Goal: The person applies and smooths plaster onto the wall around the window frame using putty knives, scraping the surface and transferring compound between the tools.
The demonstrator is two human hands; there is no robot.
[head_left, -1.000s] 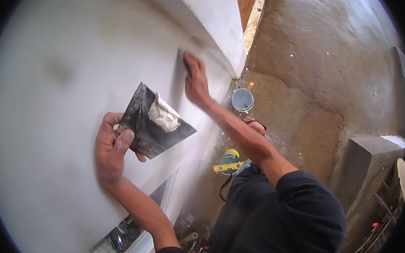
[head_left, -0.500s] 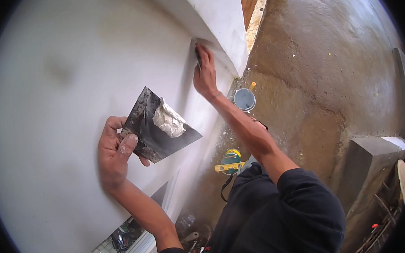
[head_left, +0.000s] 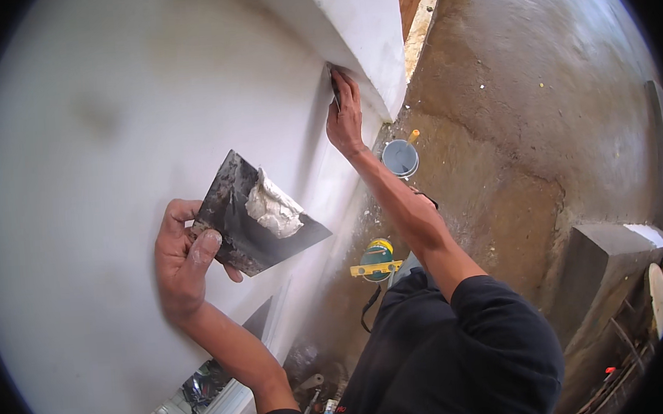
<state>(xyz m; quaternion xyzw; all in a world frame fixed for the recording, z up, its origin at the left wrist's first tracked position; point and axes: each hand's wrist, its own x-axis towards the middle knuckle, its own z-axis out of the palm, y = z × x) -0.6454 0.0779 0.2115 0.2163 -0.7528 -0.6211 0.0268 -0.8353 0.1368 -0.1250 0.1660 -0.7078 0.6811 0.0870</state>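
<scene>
My left hand (head_left: 180,271) grips a dark, stained square plate (head_left: 230,232) by its left edge, thumb on top and fingers curled beneath. A lump of whitish putty (head_left: 274,207) lies on the plate's upper right part. Farther off, my right hand (head_left: 346,121) reaches up to the inner corner of the white wall (head_left: 131,158). It is closed on a thin, dark-edged scraper (head_left: 334,84) pressed to the wall; the fingers hide most of this tool.
A grey bucket (head_left: 400,159) stands on the rough brown floor (head_left: 510,143) below my right forearm. Nearer are a green tub (head_left: 378,251) and a yellow spirit level (head_left: 375,269). A concrete block (head_left: 605,266) rises at right. A white ledge (head_left: 237,395) runs at lower left.
My right hand and the scraper have shifted slightly right along the wall corner. The plate in my left hand has dropped a little and moved slightly left.
</scene>
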